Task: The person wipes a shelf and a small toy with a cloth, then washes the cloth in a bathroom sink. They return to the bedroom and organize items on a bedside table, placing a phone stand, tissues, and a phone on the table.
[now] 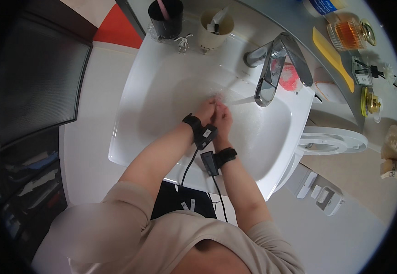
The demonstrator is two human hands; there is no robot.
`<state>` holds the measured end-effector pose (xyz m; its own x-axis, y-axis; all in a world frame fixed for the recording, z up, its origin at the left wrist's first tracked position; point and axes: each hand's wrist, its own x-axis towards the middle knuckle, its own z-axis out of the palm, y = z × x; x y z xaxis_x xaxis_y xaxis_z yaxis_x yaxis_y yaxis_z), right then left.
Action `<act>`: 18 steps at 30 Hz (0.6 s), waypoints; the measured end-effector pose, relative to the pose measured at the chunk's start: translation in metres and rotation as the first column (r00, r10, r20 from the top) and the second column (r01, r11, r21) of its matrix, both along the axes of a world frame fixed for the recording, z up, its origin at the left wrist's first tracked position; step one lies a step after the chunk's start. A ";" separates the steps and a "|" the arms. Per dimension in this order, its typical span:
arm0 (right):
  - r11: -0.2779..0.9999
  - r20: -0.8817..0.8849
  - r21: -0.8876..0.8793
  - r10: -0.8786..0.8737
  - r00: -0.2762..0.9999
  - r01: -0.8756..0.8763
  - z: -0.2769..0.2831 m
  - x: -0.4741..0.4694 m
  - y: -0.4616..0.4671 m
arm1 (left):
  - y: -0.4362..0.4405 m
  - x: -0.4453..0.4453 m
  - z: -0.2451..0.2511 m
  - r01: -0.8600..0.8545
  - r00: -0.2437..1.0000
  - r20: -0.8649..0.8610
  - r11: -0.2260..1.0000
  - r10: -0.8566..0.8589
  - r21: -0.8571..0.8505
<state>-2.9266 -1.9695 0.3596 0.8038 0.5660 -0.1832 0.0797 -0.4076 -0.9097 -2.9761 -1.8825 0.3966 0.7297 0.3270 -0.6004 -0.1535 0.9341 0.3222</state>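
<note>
My left hand point(206, 111) and my right hand point(223, 119) meet over the basin of a white washbasin point(126, 137). Their fingers are bent and pressed together around something small and pinkish, too blurred to tell from the fingertips. Froth or splashing water lies around the fingertips. From the spout of a chrome mixer tap point(267, 82), a thin stream of water runs towards my hands. Each wrist wears a black strap with a small cabled box.
Along the back rim stand a black cup point(165, 20), a cream cup point(215, 37) and a small silver figurine point(183, 44). A pink-and-white item point(289, 78) lies behind the tap. The grey shelf holds a yellow comb point(333, 58) and a perfume bottle point(347, 34). A toilet point(335, 140) is at right.
</note>
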 end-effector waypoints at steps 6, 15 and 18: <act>0.960 0.313 -0.221 -0.098 0.945 0.172 0.017 0.056 0.009 | -0.028 -0.001 -0.007 -0.006 0.997 -0.069 0.984 0.019 0.177; 0.997 0.213 -0.051 0.070 0.975 -0.061 0.043 0.004 0.007 | -0.017 -0.005 0.015 0.087 0.996 -0.028 0.976 -0.084 0.200; 0.969 0.097 0.002 -0.245 0.965 0.246 0.045 0.020 0.012 | -0.040 -0.003 0.024 0.124 0.967 -0.242 0.977 -0.080 0.171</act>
